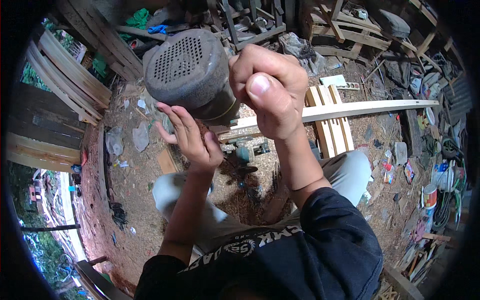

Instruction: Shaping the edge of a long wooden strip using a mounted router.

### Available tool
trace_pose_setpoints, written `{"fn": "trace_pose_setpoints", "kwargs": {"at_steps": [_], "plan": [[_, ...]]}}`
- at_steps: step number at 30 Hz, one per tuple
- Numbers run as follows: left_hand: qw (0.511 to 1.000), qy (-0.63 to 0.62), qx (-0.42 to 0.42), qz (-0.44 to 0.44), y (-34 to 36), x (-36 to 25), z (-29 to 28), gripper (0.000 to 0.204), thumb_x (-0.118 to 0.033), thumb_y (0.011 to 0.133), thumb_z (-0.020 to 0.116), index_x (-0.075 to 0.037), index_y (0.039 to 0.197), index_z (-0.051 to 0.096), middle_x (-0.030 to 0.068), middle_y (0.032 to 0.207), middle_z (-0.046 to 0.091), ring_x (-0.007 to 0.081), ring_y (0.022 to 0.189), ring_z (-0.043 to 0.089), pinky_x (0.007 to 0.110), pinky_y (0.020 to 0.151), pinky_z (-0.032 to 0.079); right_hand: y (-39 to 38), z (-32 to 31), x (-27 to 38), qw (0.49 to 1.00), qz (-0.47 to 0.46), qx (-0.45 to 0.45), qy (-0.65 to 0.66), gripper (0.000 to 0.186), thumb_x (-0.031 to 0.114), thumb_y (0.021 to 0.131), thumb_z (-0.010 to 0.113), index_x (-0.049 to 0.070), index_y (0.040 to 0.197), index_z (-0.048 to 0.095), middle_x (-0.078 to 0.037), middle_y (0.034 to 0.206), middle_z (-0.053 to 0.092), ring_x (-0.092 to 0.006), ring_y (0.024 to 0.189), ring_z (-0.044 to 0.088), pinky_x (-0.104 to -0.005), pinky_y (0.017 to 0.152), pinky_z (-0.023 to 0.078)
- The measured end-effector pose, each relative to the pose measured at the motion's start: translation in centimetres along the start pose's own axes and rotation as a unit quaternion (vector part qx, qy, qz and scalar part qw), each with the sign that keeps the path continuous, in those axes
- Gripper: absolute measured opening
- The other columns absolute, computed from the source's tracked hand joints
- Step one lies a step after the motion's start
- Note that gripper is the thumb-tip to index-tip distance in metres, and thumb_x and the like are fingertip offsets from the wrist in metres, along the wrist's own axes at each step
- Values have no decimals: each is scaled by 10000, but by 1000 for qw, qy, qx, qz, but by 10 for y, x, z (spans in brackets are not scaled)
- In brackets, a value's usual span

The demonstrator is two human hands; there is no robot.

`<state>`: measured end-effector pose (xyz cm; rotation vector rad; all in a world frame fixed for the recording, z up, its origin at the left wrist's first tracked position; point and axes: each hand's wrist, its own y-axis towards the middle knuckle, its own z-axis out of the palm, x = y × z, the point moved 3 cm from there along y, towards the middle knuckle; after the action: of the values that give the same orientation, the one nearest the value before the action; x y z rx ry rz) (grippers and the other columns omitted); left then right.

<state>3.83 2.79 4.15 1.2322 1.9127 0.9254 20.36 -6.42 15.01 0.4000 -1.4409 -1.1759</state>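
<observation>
A dark, dusty motor housing (187, 70) with a grid of vent holes on top looms large, left of centre. My left hand (192, 137) reaches up to its lower edge, fingers stretched out and the fingertips at its side. To the right of the housing, my right hand (272, 90) is raised in a closed fist, thumb over the curled fingers. Whatever it grips, if anything, is hidden. Below the hands, a pale wooden board (245, 131) lies by greenish metal parts (244, 150) that look like a clamp, partly covered by my arms.
A long pale beam (370, 107) runs off to the right across slatted wood (330, 125). Sawdust and litter cover the ground around my knees. Planks (65, 75) lean at the left. A painted tin (429, 196) and coiled cable (442, 212) stand among clutter at the right.
</observation>
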Motion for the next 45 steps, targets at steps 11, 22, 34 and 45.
{"fn": "trace_pose_setpoints", "kwargs": {"at_steps": [11,22,34,45], "plan": [[998,-5,64,20,11,13,-20,688,-257,992,429,3,1613,282,285,1672,214,329,1558,276,532,1224,-5,0,4,-6,999,36,-28,14,392,354,931,503,17,732,491,-40,580,434,-92,494,344,-274,468,229],[997,14,67,-23,15,-6,-29,643,-254,988,439,-29,1587,373,284,1665,230,343,1542,311,567,1210,-26,-6,11,0,999,19,-44,15,368,241,989,572,13,705,522,-3,599,457,-77,533,386,-265,488,287],[992,-84,90,17,15,21,-49,577,-288,1036,376,-61,1563,437,188,1664,316,293,1531,346,520,1216,49,-10,4,-8,999,27,-28,37,426,374,1052,490,30,804,531,-22,666,495,-90,559,425,-252,520,323],[977,-173,69,-104,-53,88,-27,609,-416,1117,234,-48,1305,682,193,1639,357,335,1504,367,533,1237,115,-125,-24,-135,965,132,-198,-114,364,149,1069,562,-42,1378,558,-108,1288,645,-163,1186,576,-310,1014,447]]}}
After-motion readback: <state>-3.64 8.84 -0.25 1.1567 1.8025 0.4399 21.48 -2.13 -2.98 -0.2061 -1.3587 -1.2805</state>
